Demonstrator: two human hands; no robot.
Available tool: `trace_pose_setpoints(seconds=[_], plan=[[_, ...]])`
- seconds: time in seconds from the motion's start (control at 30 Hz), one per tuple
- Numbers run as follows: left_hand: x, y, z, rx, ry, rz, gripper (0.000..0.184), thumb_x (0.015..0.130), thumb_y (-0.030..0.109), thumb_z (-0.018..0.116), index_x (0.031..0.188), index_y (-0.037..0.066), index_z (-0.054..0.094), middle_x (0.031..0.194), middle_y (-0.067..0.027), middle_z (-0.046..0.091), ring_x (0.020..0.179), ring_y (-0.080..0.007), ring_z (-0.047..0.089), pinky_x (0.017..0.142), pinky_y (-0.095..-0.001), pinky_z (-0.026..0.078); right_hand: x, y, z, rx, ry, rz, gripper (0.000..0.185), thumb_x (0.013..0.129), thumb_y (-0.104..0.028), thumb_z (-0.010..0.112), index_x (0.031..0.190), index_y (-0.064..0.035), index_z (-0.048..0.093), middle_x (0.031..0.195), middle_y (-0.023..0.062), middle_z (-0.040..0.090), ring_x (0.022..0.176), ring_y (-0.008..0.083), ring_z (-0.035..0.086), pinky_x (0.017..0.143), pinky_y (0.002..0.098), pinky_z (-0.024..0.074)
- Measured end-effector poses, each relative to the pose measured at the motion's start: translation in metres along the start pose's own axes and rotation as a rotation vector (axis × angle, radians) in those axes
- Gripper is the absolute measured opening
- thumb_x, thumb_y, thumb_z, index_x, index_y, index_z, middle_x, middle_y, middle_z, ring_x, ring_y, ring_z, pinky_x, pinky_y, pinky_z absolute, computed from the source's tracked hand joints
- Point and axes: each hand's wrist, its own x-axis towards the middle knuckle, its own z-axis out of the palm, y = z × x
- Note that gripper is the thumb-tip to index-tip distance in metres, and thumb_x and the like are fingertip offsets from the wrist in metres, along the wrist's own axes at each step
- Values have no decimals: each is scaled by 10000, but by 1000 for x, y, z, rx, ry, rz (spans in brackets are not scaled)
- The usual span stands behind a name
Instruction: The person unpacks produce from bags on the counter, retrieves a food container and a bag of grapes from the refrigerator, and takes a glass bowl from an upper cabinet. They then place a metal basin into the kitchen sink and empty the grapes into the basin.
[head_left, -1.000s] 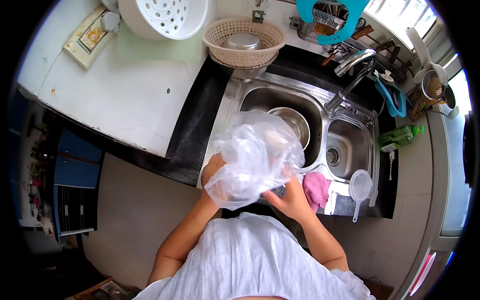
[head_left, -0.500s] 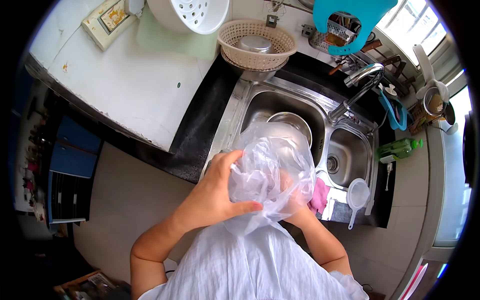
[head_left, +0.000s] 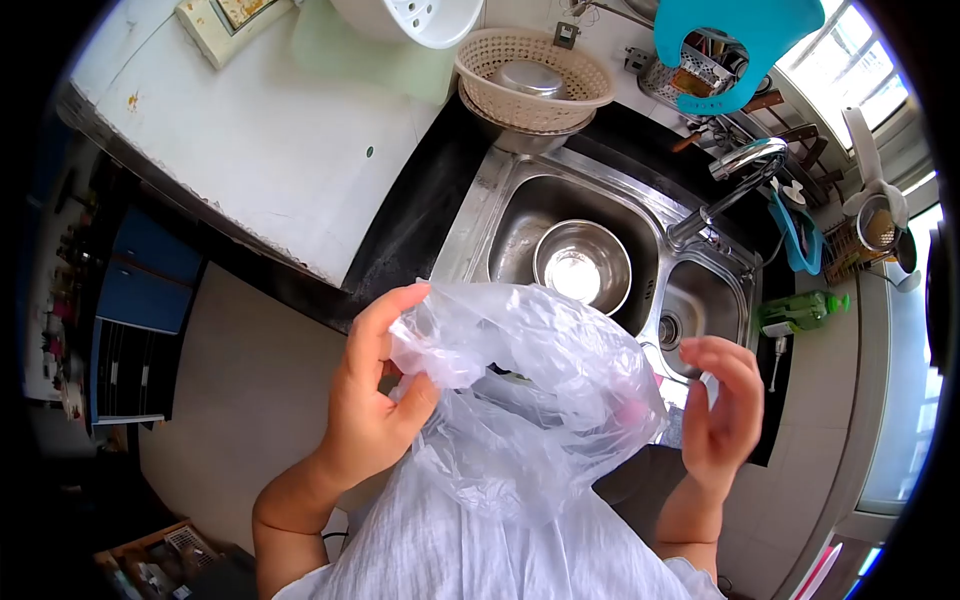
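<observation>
A clear, crumpled plastic bag [head_left: 530,400] hangs in front of my body, its mouth spread partly apart. My left hand [head_left: 375,390] grips the bag's left edge between thumb and fingers. To the right of the bag, my right hand [head_left: 720,405] is raised with its fingers curved and apart, holding nothing. Just beyond the bag, a round metal bowl [head_left: 583,265] sits in the larger basin of the steel sink [head_left: 510,215]. Something pink shows behind the bag's right side, mostly hidden.
A chrome faucet [head_left: 735,180] rises behind the two basins. Beige plastic basket [head_left: 535,90] stands at the back left, with a metal bowl inside. Green soap bottle [head_left: 800,313] lies at the right. A white countertop [head_left: 260,150] extends on the left.
My right hand has come out of the bag and moved right. The bag is spread wider, and my left hand has shifted slightly left. More of the metal bowl shows.
</observation>
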Motion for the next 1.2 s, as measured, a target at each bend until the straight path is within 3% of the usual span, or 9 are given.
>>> trace_pose_setpoints(seconds=[0.1,0.23,0.37,0.43,0.7,0.77,0.87,0.97,1.2], plan=[[-1,8,2,-73,-46,-33,602,791,-47,578,1333,28,327,1123,-77,504,882,-115,546,744,-237,452,28,-33,27,87,-544,-334,265,686,47,531,951,43,528,952,175,580,827,251,617,680,274,513],[4,22,0,-242,-72,-126,649,788,-48,613,1351,38,303,916,-56,549,731,-81,536,629,-196,453,17,-14,88,-127,-1014,-301,188,735,-19,528,917,26,530,876,119,580,727,212,607,557,293,508],[6,31,-9,-317,-80,-177,686,774,-35,656,1358,30,301,838,-48,534,612,-41,496,499,-163,432,19,11,87,-550,-1041,-262,325,738,-16,535,1060,26,514,898,146,560,774,261,605,510,335,513],[3,32,-16,-319,1,-200,619,788,-50,632,1331,21,343,829,-43,511,602,-30,489,471,-152,414,26,8,74,-772,-1009,-115,280,762,-120,562,1028,-33,561,885,106,583,783,218,622,656,267,503],[-5,33,-14,-390,165,-32,448,820,-50,584,1230,-5,409,969,-79,486,625,-54,501,430,-174,443,1,7,55,-740,-1121,-372,306,803,-95,516,1100,-32,554,892,132,615,774,228,626,677,307,502],[-3,37,-11,-364,184,-30,429,809,-44,602,1197,-7,422,1028,-110,476,716,-100,528,438,-192,475,32,-10,67,-602,-1468,80,373,752,-40,536,1117,30,507,889,141,613,763,224,630,622,269,504],[0,37,-11,-319,120,69,425,793,-41,622,1172,2,435,1073,-132,466,828,-143,537,513,-206,518,10,22,95,-238,-1002,-156,373,727,11,522,1093,-4,451,860,161,593,773,313,610,622,352,489],[-5,37,-6,-268,167,28,482,763,64,685,1182,88,449,1104,-106,444,787,-111,501,700,-229,441,3,41,118,-322,-1053,-144,314,732,-31,541,1039,29,513,884,141,604,778,275,616,619,315,493],[-10,28,-8,-352,112,159,425,771,-56,635,1137,45,444,1146,-158,424,904,-175,548,688,-252,546,5,42,108,-369,-1078,-223,302,733,-90,561,1011,26,557,892,120,615,798,221,620,630,282,494]])
